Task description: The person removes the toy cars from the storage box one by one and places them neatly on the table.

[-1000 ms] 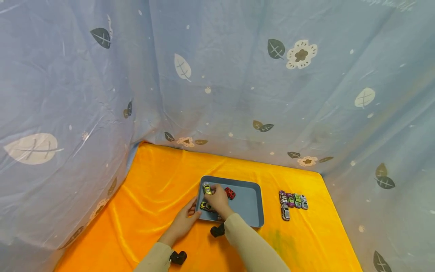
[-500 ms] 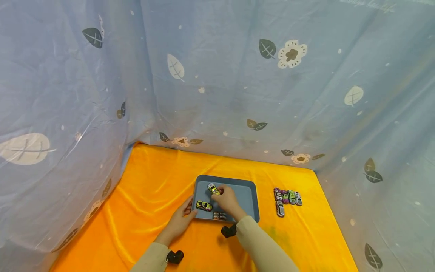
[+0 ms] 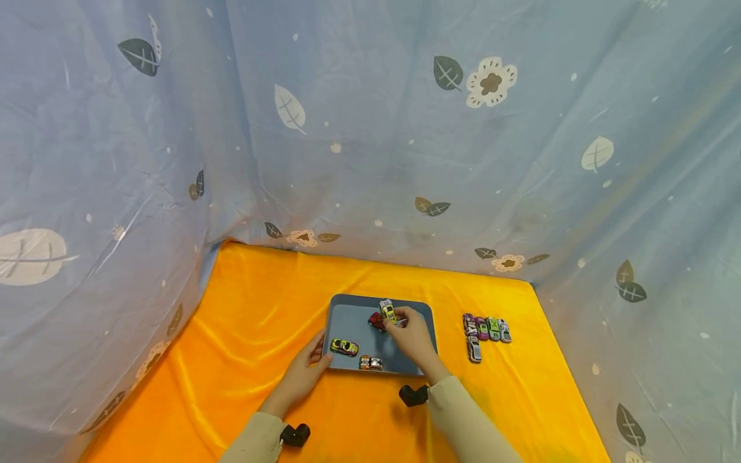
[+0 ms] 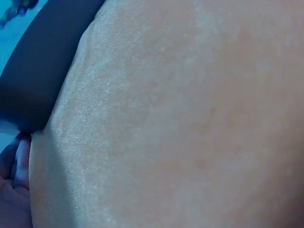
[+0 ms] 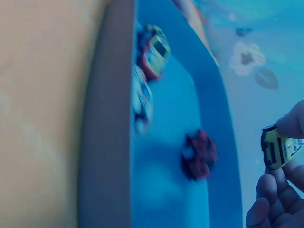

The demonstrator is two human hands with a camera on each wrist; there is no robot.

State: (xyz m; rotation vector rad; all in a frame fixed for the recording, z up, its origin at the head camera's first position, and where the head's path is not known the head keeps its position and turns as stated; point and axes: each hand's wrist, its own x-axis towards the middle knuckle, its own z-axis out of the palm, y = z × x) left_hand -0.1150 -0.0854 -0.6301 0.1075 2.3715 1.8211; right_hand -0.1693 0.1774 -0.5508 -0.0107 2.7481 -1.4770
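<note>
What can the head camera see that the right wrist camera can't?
Only the head view shows the row of toy cars parked on the orange cloth, and the left hand at the tray's edge. Only the right wrist view shows the tray's rim close up. Both show the grey tray, the red car, and the right hand pinching the yellow car.

Even, soft light; wrist views blurred and blue-tinted, head view edges curved.

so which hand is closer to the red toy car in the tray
Right. The right hand pinches a yellow toy car just beside the red toy car; the left hand rests on the tray's near-left edge, farther off.
</note>
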